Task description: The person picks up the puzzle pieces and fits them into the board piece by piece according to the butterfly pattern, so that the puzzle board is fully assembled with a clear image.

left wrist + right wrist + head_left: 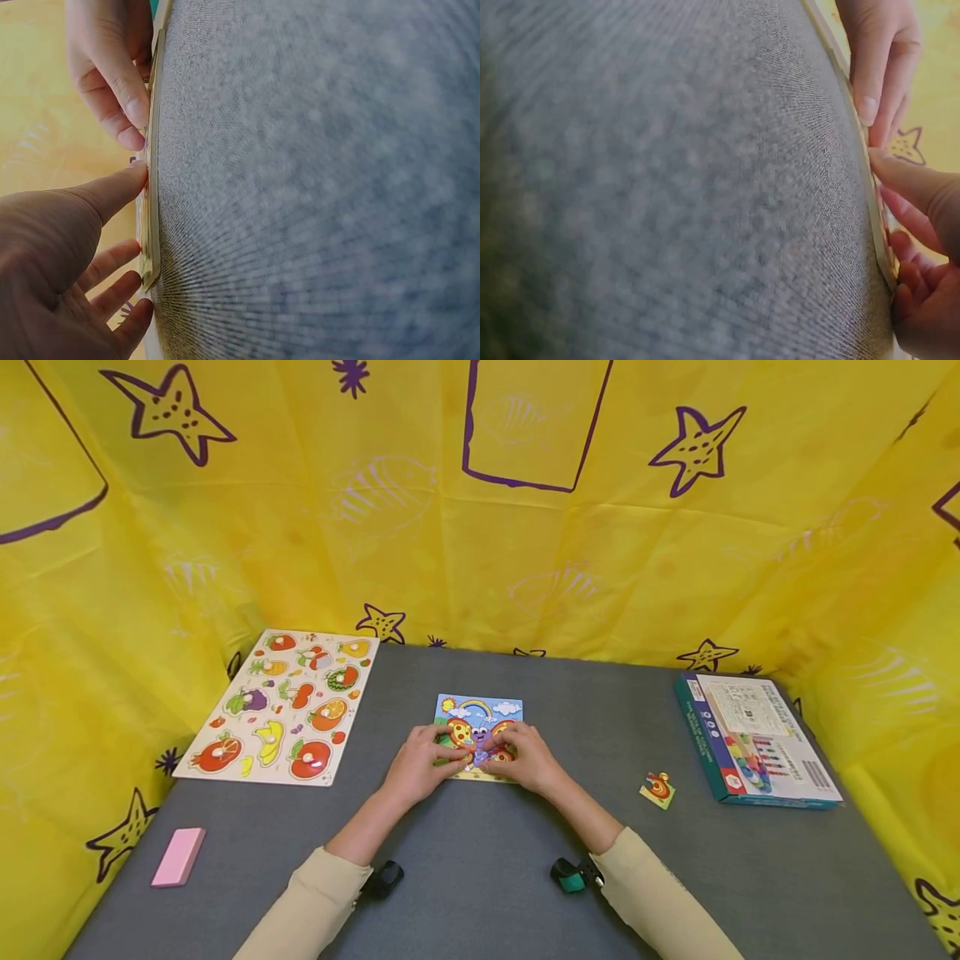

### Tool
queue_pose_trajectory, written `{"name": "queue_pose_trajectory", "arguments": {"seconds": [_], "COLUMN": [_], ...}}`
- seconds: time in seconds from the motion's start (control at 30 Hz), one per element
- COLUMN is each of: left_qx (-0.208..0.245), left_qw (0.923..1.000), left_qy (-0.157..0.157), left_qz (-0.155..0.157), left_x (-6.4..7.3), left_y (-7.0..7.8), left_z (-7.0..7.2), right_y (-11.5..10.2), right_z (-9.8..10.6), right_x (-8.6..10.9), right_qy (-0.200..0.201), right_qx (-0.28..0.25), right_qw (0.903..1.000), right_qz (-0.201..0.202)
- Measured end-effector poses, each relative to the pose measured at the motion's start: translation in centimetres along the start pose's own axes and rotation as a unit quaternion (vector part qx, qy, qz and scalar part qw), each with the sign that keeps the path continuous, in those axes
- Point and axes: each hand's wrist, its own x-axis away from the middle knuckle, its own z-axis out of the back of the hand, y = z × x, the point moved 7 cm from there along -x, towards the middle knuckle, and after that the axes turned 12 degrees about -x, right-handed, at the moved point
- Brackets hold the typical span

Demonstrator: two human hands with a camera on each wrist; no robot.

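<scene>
Where the head view looks down, the left hand [417, 766] and right hand [525, 758] press straight fingers on the puzzle [481, 714] at mid-desk [480, 860]; a loose piece [657, 789] lies right. Left wrist: fingers [112, 191] touch the puzzle edge [152, 225]. Right wrist: fingertips [900, 184] rest on that edge [874, 202].

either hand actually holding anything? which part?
Nothing is lifted. The left hand and the right hand both press straight fingers on the small puzzle board, over its lower half and near edge; it lies flat on the table.
</scene>
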Motion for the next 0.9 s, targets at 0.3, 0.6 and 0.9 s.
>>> {"name": "queue_pose_trajectory", "arguments": {"seconds": [0.3,0.6,0.9], "left_qx": [0.004,0.012,0.064], "left_qw": [0.9999,0.9995,0.997], "left_qy": [-0.013,-0.024,-0.043], "left_qz": [0.004,0.014,-0.008], "left_x": [0.0,0.0,-0.1], "left_y": [-0.1,-0.3,0.0], "left_z": [-0.2,-0.4,-0.8], "right_y": [-0.5,3.5,7.5], "right_z": [1.2,9.2,16.3], "right_x": [1.0,6.2,13.5], "right_qy": [-0.006,0.102,0.153], "right_qx": [0.0,-0.035,0.048], "right_qw": [0.9995,0.9929,0.9787], "right_qz": [0.03,-0.049,-0.128]}}
